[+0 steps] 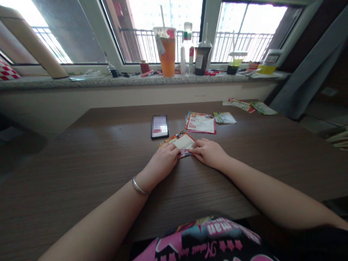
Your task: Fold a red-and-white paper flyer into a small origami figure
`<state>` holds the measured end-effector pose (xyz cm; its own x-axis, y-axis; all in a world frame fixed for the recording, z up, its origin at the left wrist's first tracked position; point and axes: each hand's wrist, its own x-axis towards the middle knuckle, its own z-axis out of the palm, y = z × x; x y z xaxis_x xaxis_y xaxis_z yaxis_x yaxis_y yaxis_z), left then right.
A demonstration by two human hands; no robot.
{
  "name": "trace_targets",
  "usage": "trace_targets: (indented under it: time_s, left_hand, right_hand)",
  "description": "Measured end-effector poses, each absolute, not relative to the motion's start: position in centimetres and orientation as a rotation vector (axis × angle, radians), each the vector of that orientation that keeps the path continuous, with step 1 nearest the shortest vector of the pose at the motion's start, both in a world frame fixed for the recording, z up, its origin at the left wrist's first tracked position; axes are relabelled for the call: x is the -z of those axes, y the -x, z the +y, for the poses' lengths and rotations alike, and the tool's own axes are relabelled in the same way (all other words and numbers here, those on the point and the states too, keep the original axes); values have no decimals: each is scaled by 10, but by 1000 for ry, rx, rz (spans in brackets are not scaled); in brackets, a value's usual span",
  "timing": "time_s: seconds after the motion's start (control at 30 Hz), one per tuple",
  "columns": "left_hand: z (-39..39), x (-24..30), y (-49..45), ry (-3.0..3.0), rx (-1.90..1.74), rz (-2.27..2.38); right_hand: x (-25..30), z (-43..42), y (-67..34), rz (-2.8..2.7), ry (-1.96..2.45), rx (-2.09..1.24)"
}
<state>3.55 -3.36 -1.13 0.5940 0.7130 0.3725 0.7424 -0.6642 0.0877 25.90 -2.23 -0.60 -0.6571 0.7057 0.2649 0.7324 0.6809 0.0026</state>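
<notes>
A small printed paper leaflet (182,141) lies on the brown wooden table (95,163), partly folded. My left hand (162,162), with a silver bangle at the wrist, presses its fingers together on the leaflet's left near edge. My right hand (208,152) pinches the folded near edge from the right. Both hands meet at the crease. The near part of the leaflet is hidden under my fingers.
A phone (159,127) lies just beyond the leaflet. More leaflets sit in a stack (201,123), a second pile (224,117) and a far-right group (248,106). The window sill holds an orange drink cup (167,52), a bottle (186,50), a dark cup (201,58) and clutter.
</notes>
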Motion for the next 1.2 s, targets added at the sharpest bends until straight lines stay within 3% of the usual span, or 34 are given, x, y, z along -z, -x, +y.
trace_targets:
  time_s: [0.4, 0.83, 1.2]
  left_hand:
    - [-31, 15, -32, 2928, 476, -1003]
    - [-37, 5, -36, 2829, 226, -969]
    - [-38, -4, -26, 2921, 241, -994]
  right_hand:
    - [6, -22, -256, -2704, 1145, 164]
    - [5, -22, -256, -2708, 1156, 163]
    - [3, -23, -259, -2711, 1150, 166]
